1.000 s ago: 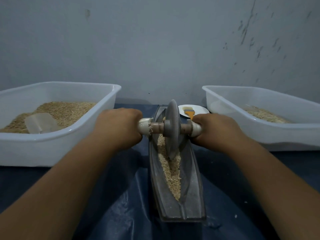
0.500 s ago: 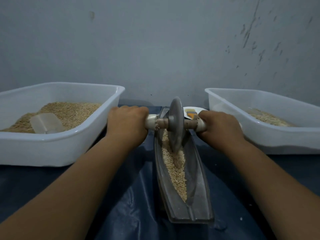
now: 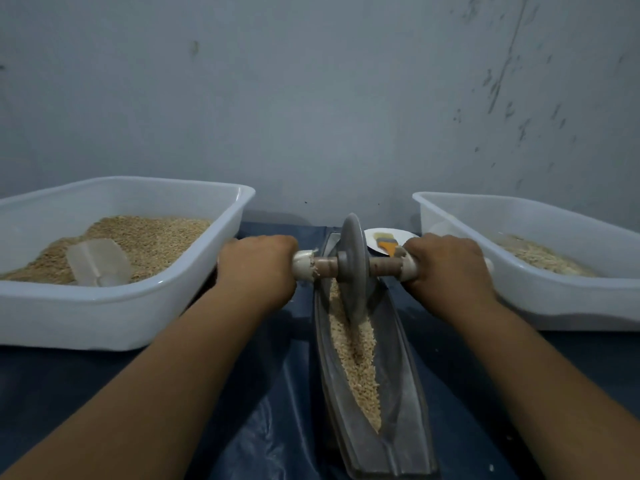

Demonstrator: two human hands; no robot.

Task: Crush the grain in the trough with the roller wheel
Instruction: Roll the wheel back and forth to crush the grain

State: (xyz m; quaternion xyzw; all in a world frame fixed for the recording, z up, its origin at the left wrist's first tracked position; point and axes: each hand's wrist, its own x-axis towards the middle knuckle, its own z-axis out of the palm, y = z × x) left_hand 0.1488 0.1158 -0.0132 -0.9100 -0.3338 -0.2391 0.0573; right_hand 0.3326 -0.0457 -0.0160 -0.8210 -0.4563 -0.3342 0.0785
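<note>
Two white plastic tubs flank a long grey trough [image 3: 401, 393] that runs away from the viewer down the middle of a dark blue sheet [image 3: 263, 410]; the left tub [image 3: 114, 306] holds a deep heap of tan grain, with a clear plastic scoop [image 3: 98, 261] lying on the heap near its front; the right tub [image 3: 561, 299] holds a much shallower layer of paler grain along its floor. The trough carries a narrow band of grain [image 3: 356, 355] along its bottom groove, from under the wheel to a point near the close end; the close end of the groove is bare. The roller wheel [image 3: 353, 265], a grey disc on a wooden axle, stands upright on edge in the far part of the trough, its lower rim sunk into the grain. The left hand [image 3: 258, 268] is curled round the pale handle at the left end of the axle, knuckles up; the right hand [image 3: 446, 268] is wrapped in the same way round the handle at the right end; both grips look full and tight, with the fingertips hidden beneath. Behind the wheel, between the trough and the right tub, a small white plate [image 3: 388, 233] holds a brush with an orange handle [image 3: 388, 244]; a grey, scuffed wall [image 3: 311, 98] rises behind everything.
</note>
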